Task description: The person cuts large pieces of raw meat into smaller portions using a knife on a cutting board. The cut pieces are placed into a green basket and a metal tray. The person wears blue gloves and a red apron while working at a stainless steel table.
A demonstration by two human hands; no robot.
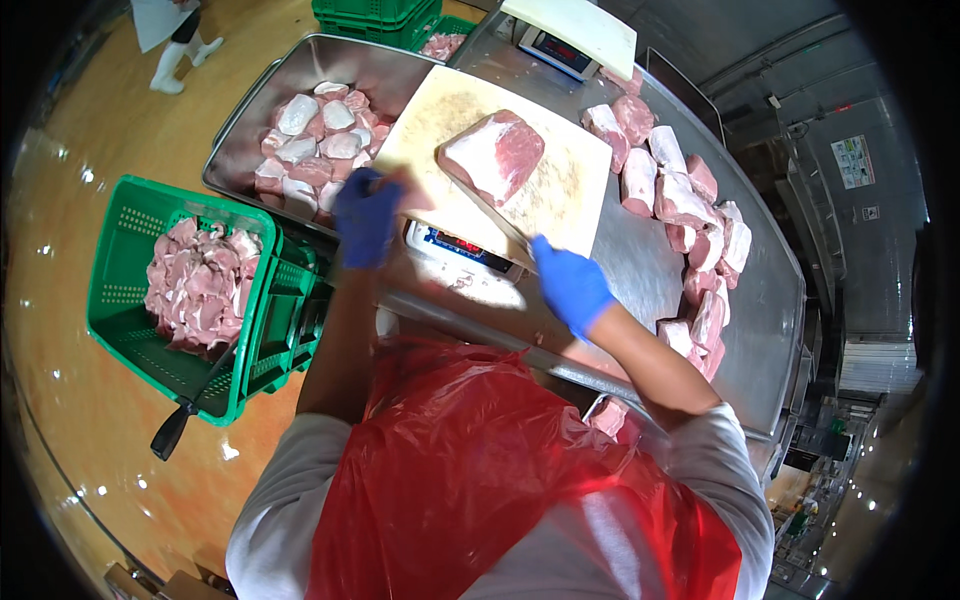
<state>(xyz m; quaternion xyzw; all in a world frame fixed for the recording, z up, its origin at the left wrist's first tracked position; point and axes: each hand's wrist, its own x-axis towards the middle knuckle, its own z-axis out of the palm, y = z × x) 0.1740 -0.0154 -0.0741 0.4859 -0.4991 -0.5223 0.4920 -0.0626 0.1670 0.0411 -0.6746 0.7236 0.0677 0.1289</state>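
Observation:
A large chunk of raw meat (497, 157), pink with a pale fat side, lies on the white cutting board (425, 115). My right hand (572, 287), in a blue glove, is closed round the handle of a knife (490, 213). The knife's blade runs along the near edge of the chunk. Left of the board, my blue-gloved left hand (363, 218) is smeared by motion, with a blurred pink piece of meat (412, 190) at its fingers. Under the board's near edge stands a scale (460, 250) with a lit display.
A steel tub (235, 130) of cut meat pieces adjoins the board. Meat trimmings (205, 285) fill part of a green crate (125, 240), where a black-handled tool (172, 432) leans over the rim. Several meat chunks (690, 205) lie along the steel table's right; a second scale (560, 52) stands behind.

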